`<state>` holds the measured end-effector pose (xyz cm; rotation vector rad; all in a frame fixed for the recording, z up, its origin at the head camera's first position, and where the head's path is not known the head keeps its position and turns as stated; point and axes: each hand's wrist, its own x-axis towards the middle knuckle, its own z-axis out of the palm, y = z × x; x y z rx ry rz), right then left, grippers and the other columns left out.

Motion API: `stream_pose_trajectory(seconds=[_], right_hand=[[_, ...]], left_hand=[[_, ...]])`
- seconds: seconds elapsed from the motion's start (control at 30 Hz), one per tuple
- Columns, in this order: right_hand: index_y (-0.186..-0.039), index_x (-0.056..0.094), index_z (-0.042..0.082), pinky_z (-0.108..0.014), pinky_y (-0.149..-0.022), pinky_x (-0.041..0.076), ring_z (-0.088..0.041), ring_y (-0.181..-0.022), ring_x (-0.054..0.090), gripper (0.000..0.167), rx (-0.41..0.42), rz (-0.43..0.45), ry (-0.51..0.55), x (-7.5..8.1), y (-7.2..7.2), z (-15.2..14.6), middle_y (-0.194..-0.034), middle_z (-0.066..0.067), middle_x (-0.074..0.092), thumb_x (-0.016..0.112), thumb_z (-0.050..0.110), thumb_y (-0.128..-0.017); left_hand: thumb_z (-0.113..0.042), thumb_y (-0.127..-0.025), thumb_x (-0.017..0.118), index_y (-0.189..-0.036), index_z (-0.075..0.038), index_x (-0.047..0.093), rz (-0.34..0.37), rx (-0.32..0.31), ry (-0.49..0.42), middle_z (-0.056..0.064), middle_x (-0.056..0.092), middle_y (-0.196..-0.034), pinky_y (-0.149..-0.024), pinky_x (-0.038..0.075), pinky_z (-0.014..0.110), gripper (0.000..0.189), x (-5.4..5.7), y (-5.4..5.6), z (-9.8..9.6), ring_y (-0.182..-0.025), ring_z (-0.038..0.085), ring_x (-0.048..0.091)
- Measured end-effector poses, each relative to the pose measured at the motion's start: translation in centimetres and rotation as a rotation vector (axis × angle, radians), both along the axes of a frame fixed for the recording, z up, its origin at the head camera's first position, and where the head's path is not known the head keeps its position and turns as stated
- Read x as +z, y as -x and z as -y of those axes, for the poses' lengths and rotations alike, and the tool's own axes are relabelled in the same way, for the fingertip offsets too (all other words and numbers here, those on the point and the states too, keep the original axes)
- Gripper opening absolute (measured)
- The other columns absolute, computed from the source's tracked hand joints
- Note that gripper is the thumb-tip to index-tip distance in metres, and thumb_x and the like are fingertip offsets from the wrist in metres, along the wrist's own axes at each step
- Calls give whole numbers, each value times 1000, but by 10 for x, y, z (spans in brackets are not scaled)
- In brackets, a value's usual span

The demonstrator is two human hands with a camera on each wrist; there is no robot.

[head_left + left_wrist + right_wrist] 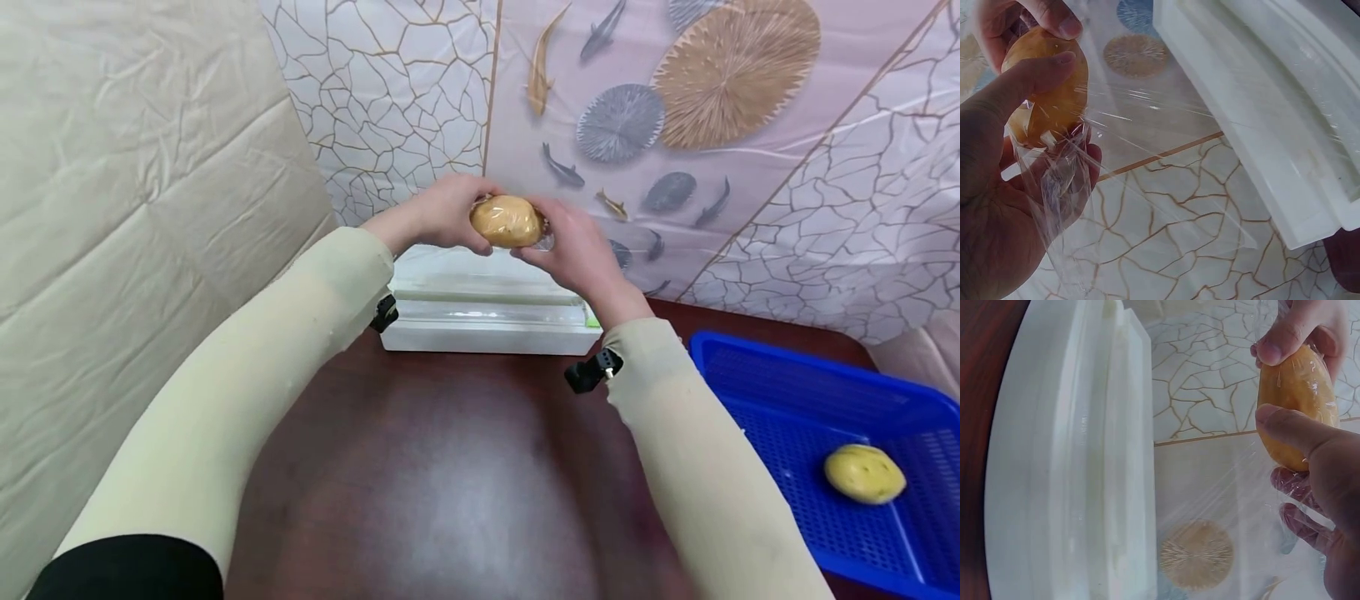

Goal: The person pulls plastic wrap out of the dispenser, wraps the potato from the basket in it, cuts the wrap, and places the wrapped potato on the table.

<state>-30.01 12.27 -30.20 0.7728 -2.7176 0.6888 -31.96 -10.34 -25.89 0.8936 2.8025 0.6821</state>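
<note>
Between both hands is a potato (507, 222) with clear plastic wrap over its skin. My left hand (447, 212) grips one end, its thumb lying across the front. At the other end my right hand (573, 247) holds it with thumb and fingers. In the left wrist view loose plastic wrap (1063, 187) hangs crumpled from the potato over the left fingers. The right wrist view shows film stretched across the right fingers too. Just below the hands stands a white cling film dispenser (491, 337), with a sheet of clear film along its top.
A blue plastic basket (795, 367) stands at the right with one unwrapped potato (865, 474) in it. Behind the dispenser hangs a patterned cloth (405, 92). A beige cloth (150, 167) covers the left side. The dark brown table (450, 467) extends toward me.
</note>
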Motion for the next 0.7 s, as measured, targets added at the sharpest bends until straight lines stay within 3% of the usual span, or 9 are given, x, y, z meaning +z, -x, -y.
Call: stream_pose_trajectory(seconds=[0.2, 0.5, 0.7], right_hand=[[-148, 58, 3, -53, -105, 48, -37, -122, 63, 67, 21, -36, -13, 18, 1, 2, -137, -21, 66, 86, 21, -91], [-149, 58, 6, -56, -103, 50, -38, -123, 63, 68, 16, -87, -43, 40, -4, 3, -135, -20, 67, 87, 24, -90], [-147, 60, 8, -57, -100, 50, -37, -118, 65, 65, 45, -117, -76, 49, -15, 1, -131, -18, 69, 87, 24, -90]], left_hand=[[-12, -82, 87, -144, -2, 60, -15, -4, -40, 11, 69, -128, -96, 48, 38, 68, 15, -4, 5, -109, 24, 61], [-17, -83, 88, -147, -5, 59, -74, 6, -31, 11, 70, -130, -98, 48, 40, 71, 35, -11, 10, -111, 24, 61], [-19, -83, 90, -144, -6, 62, -95, -10, -55, 8, 69, -129, -96, 48, 39, 68, 38, -24, 14, -110, 22, 61]])
